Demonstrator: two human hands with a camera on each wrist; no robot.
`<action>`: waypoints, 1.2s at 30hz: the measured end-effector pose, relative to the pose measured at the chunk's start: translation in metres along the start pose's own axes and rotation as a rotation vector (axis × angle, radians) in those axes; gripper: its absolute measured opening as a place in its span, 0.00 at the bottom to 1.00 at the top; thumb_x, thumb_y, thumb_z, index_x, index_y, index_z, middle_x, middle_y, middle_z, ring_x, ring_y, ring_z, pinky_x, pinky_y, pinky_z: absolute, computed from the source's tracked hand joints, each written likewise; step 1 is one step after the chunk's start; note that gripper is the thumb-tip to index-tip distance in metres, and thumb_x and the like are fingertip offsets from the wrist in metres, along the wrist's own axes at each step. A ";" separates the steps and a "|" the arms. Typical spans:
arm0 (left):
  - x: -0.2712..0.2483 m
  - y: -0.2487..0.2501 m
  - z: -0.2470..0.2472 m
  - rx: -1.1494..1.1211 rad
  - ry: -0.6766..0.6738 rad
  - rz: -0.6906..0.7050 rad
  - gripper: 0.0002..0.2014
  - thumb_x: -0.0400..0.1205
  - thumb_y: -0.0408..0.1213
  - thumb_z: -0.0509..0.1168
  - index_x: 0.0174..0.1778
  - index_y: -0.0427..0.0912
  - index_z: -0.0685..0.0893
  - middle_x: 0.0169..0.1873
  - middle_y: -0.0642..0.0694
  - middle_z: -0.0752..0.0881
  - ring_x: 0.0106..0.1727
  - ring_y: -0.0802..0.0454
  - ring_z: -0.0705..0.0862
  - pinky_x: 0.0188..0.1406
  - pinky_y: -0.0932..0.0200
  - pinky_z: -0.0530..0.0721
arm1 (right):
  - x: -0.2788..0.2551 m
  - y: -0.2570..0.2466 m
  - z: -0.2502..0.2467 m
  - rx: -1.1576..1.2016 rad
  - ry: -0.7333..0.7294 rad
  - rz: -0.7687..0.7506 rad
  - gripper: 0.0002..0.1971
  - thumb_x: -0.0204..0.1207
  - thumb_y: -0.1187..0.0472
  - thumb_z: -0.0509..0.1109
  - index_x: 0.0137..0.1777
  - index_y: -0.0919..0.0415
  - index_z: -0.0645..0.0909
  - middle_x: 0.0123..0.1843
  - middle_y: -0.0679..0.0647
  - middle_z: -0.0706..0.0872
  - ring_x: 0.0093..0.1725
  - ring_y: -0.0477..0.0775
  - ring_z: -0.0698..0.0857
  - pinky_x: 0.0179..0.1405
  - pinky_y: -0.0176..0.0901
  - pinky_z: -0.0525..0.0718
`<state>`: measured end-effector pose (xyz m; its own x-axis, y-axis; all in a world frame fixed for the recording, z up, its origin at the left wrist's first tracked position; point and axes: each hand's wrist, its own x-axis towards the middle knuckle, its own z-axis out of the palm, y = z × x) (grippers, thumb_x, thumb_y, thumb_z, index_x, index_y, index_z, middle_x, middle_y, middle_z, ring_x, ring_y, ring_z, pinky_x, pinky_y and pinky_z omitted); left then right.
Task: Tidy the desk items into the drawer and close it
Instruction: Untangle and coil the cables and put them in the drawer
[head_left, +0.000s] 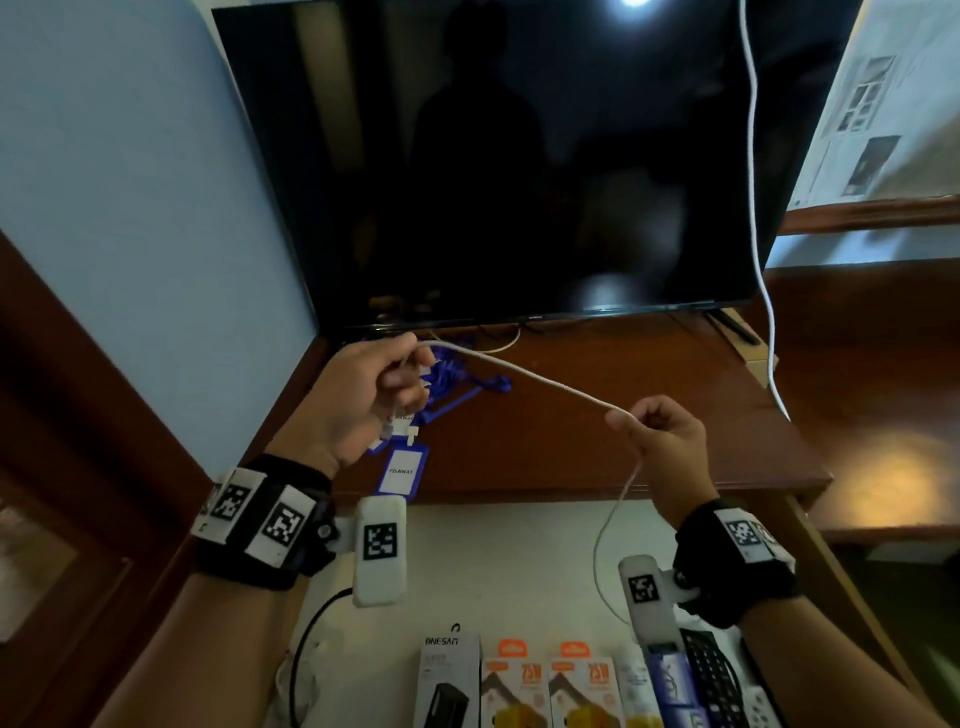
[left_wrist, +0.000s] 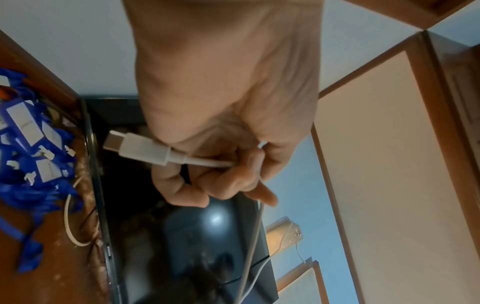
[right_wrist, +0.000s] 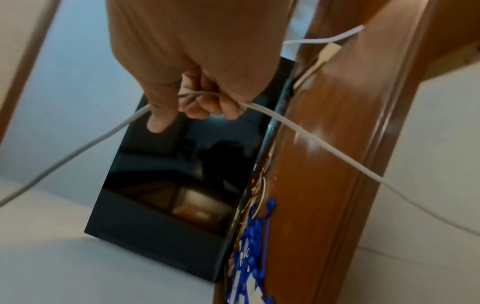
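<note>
A white charging cable (head_left: 519, 371) is stretched in the air between my two hands, above the brown desk top (head_left: 597, 457). My left hand (head_left: 400, 379) grips its end with curled fingers; the wrist view shows the white plug (left_wrist: 137, 149) sticking out of the left hand (left_wrist: 233, 168). My right hand (head_left: 639, 421) pinches the cable further along, where it runs under the curled fingers of the right hand (right_wrist: 197, 102). From there the cable hangs down into the open drawer (head_left: 519, 545), which has a white floor.
Blue lanyards (head_left: 457, 379) with a badge holder (head_left: 401, 472) lie on the desk's left side. A dark TV (head_left: 519, 156) stands at the back, with another white cord (head_left: 753, 156) hanging at its right. Inside the drawer are a black box (head_left: 449, 680), orange boxes (head_left: 550, 691) and a remote (head_left: 711, 680).
</note>
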<state>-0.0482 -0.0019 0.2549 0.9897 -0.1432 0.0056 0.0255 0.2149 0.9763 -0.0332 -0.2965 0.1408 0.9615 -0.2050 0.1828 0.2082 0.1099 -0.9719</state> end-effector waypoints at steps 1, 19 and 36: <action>0.000 0.002 -0.001 -0.049 -0.009 0.003 0.18 0.88 0.38 0.53 0.38 0.39 0.85 0.21 0.53 0.67 0.24 0.56 0.70 0.45 0.53 0.74 | 0.000 0.000 0.002 0.053 -0.010 0.016 0.12 0.70 0.72 0.76 0.34 0.61 0.76 0.27 0.50 0.77 0.27 0.45 0.73 0.29 0.33 0.76; 0.010 -0.006 0.039 0.253 0.113 0.344 0.12 0.87 0.36 0.57 0.57 0.44 0.86 0.31 0.51 0.81 0.34 0.59 0.76 0.38 0.62 0.75 | -0.021 -0.045 0.053 -0.330 -0.310 -0.068 0.09 0.74 0.68 0.73 0.32 0.60 0.84 0.25 0.51 0.85 0.26 0.48 0.80 0.30 0.38 0.79; -0.003 -0.042 0.079 0.135 -0.015 0.039 0.18 0.85 0.50 0.55 0.39 0.43 0.83 0.30 0.48 0.84 0.34 0.53 0.85 0.43 0.56 0.82 | -0.025 -0.073 0.060 -0.230 -0.082 -0.251 0.09 0.82 0.64 0.65 0.41 0.65 0.81 0.27 0.51 0.79 0.26 0.47 0.75 0.27 0.37 0.74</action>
<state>-0.0636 -0.0864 0.2305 0.9873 -0.1522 0.0460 -0.0328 0.0884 0.9955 -0.0615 -0.2412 0.2163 0.8984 -0.1184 0.4229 0.4034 -0.1580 -0.9013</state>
